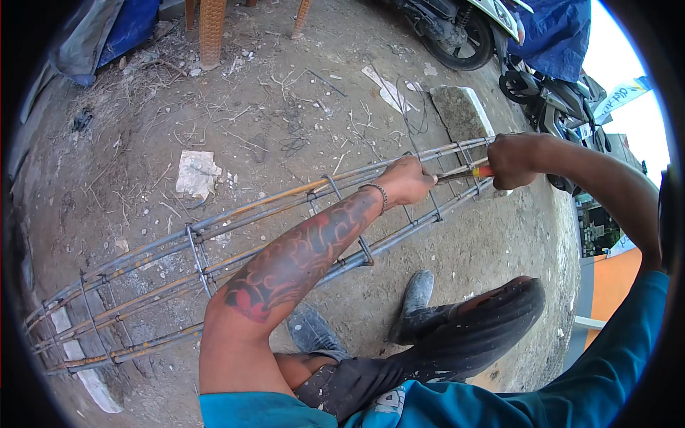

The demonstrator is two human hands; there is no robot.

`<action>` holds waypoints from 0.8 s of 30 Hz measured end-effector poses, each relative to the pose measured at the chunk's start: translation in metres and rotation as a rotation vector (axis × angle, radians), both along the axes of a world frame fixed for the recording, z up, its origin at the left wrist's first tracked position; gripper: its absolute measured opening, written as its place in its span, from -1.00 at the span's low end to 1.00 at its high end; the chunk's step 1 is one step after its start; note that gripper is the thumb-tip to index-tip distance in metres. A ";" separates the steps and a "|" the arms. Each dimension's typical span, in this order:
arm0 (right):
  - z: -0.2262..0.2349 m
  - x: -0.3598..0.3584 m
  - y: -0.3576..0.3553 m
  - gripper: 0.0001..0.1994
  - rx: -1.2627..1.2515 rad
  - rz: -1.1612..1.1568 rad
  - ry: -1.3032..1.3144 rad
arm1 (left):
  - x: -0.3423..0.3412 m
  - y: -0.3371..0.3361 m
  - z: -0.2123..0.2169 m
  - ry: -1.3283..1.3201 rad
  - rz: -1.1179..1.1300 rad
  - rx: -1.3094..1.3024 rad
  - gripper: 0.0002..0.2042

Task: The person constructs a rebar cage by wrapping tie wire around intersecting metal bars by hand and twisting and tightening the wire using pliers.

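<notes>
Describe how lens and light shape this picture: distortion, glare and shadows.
In the head view, the corners go black and the rebar cage appears to bow toward the left rim; also in the head view, the sky at upper right is washed out to white, while shadows on the ground look soft.

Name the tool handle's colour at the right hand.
The tool handle looks mostly orange, best seen in the head view.

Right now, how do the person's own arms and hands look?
Both sleeves are short and teal. A dark tattoo with red patches covers the left forearm; a chain bracelet circles the left wrist. Left hand and right hand wear no gloves.
</notes>
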State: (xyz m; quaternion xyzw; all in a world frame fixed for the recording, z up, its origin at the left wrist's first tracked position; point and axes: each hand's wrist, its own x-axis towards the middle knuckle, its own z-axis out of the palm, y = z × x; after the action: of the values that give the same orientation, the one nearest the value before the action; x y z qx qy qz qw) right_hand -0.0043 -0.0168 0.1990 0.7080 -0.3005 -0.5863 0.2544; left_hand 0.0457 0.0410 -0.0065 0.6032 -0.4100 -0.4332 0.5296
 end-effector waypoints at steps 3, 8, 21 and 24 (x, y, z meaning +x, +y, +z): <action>-0.003 -0.010 -0.011 -0.75 0.035 0.377 0.020 | 0.011 0.011 0.007 -0.120 -0.154 -0.168 -0.68; -0.016 -0.035 -0.058 -0.77 0.038 0.541 -0.254 | 0.040 0.016 0.037 -0.387 -0.123 -0.213 -0.56; -0.007 -0.034 -0.066 -0.61 0.186 0.833 -0.360 | -0.023 -0.065 0.046 -0.182 -0.166 -0.304 -0.75; 0.005 -0.015 -0.087 -0.63 0.301 0.280 0.044 | -0.032 -0.072 0.044 -0.356 -0.116 -0.391 -0.78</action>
State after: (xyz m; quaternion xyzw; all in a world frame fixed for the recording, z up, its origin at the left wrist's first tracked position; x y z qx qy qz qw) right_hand -0.0188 -0.1040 0.2044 0.7600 -0.1023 -0.5987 0.2312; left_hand 0.0132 -0.0307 0.0372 0.5315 -0.6065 -0.2626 0.5299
